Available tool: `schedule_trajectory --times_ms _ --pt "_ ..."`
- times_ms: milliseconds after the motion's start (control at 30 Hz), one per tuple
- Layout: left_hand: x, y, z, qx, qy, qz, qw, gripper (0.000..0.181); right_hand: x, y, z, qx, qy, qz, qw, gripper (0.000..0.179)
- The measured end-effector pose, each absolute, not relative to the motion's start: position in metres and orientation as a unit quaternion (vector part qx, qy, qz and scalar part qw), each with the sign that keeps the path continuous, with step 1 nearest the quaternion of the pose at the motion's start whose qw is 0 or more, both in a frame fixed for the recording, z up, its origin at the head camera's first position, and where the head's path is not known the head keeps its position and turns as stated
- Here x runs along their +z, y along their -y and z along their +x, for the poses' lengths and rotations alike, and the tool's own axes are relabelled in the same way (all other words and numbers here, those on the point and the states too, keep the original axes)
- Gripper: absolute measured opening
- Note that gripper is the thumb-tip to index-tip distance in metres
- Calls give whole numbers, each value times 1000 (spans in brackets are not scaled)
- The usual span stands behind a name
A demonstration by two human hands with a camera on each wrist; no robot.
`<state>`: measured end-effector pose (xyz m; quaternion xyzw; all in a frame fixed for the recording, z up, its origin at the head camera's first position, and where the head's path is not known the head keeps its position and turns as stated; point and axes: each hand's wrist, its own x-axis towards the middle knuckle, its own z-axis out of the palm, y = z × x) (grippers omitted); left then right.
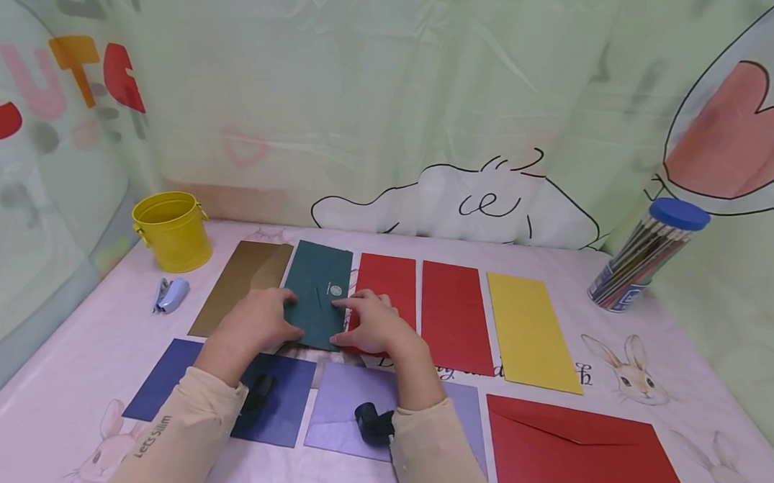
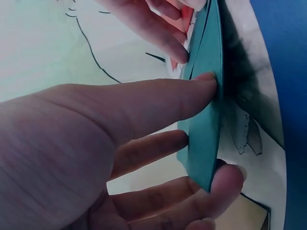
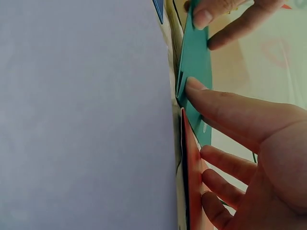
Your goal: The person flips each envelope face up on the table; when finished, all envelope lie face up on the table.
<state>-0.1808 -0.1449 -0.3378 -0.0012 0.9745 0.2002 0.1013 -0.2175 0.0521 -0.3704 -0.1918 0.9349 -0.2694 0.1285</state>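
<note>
A dark green envelope (image 1: 319, 274) with a small round white emblem lies in the back row, with both hands over its near half. My left hand (image 1: 260, 315) holds its left edge; in the left wrist view the thumb (image 2: 192, 98) lies on its face and a fingertip (image 2: 228, 184) hooks past the edge. From the other side my right hand (image 1: 377, 324) touches the green envelope with thumb (image 3: 196, 85) and forefinger. The other right fingers (image 3: 223, 189) spread over the neighbouring red envelope (image 1: 392, 270).
Beside these lie a brown envelope (image 1: 229, 285), a second red one (image 1: 455, 313) and a yellow one (image 1: 532, 327). Nearer are blue (image 1: 289, 403), lilac (image 1: 337, 412) and wide red (image 1: 585, 459) envelopes. A yellow bucket (image 1: 176, 236), a lilac stapler (image 1: 172, 295) and a pencil jar (image 1: 646, 253) stand around.
</note>
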Motion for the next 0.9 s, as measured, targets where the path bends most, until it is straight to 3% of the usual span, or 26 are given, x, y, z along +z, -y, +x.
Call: schedule_trajectory --times_ms 600,900 --pt "-345 147 -181 167 -978 14 121 52 -371 -50 -216 -263 -938 -191 123 65" --pt "-348 142 -182 153 -983 26 98 50 -371 -52 -216 -270 -936 -187 129 65"
